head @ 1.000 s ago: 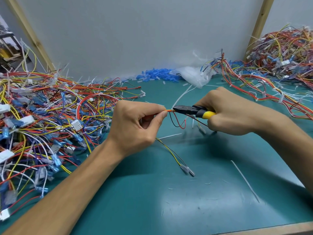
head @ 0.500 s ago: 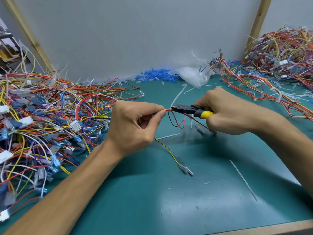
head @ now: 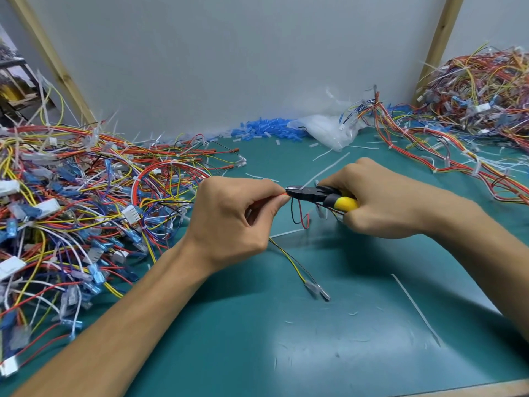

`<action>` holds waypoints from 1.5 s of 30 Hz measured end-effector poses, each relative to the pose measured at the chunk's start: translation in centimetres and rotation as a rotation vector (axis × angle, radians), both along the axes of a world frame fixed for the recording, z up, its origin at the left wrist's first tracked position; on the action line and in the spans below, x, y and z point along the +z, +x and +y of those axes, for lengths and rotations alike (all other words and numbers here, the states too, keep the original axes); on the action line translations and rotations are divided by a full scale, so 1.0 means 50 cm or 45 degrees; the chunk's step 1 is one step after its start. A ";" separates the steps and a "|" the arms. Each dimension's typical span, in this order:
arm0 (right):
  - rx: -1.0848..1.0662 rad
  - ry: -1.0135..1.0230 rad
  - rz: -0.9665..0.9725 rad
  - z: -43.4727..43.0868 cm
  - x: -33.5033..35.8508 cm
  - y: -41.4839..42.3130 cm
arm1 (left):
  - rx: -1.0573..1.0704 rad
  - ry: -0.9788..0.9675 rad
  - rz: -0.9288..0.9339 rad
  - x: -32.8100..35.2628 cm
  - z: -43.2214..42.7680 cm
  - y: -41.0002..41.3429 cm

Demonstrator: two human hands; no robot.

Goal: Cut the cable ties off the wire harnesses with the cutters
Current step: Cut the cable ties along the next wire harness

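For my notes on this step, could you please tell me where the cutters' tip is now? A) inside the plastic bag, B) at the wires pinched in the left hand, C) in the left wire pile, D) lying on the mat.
B: the right hand grips the cutters, whose tip meets the wires pinched by the left hand.

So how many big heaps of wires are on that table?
2. The left heap covers the left side; the right heap sits in the far right corner. More may lie outside the view.
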State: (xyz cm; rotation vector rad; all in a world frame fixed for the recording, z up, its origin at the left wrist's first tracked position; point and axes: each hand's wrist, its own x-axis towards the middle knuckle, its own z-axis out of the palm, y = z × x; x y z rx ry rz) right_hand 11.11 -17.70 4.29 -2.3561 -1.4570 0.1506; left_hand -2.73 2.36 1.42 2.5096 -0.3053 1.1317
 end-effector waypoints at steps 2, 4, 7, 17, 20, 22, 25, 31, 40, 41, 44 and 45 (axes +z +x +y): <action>0.008 0.012 -0.001 0.002 -0.006 0.004 | 0.013 -0.006 -0.003 0.001 0.000 0.000; 0.015 0.028 -0.006 0.002 -0.010 0.006 | 0.018 -0.013 -0.005 0.001 -0.001 0.000; 0.020 0.045 -0.002 0.004 -0.013 0.006 | 0.014 -0.022 -0.014 0.001 -0.002 -0.002; -0.006 0.033 0.155 0.003 -0.010 0.001 | 0.007 -0.078 -0.058 0.004 -0.007 -0.004; 0.014 0.028 0.168 0.004 -0.007 -0.005 | 0.001 -0.086 -0.061 0.004 -0.006 -0.005; 0.011 0.024 0.187 0.004 -0.005 -0.008 | 0.002 -0.082 -0.061 0.003 -0.006 -0.004; 0.003 0.033 0.225 0.004 -0.004 -0.009 | 0.004 -0.092 -0.065 0.004 -0.004 -0.004; -0.031 0.098 0.206 0.009 -0.011 -0.004 | 0.014 -0.098 -0.080 0.004 -0.003 -0.004; 0.012 0.139 0.045 0.005 -0.008 0.006 | 0.027 -0.122 -0.122 0.003 -0.001 -0.002; 0.017 0.149 0.026 0.003 -0.009 0.008 | 0.030 -0.129 -0.127 0.003 -0.001 -0.003; 0.050 0.172 -0.018 0.002 -0.011 0.009 | 0.040 -0.122 -0.132 0.004 0.000 -0.003; 0.059 0.176 -0.027 0.003 -0.012 0.009 | 0.038 -0.116 -0.131 0.005 0.000 -0.003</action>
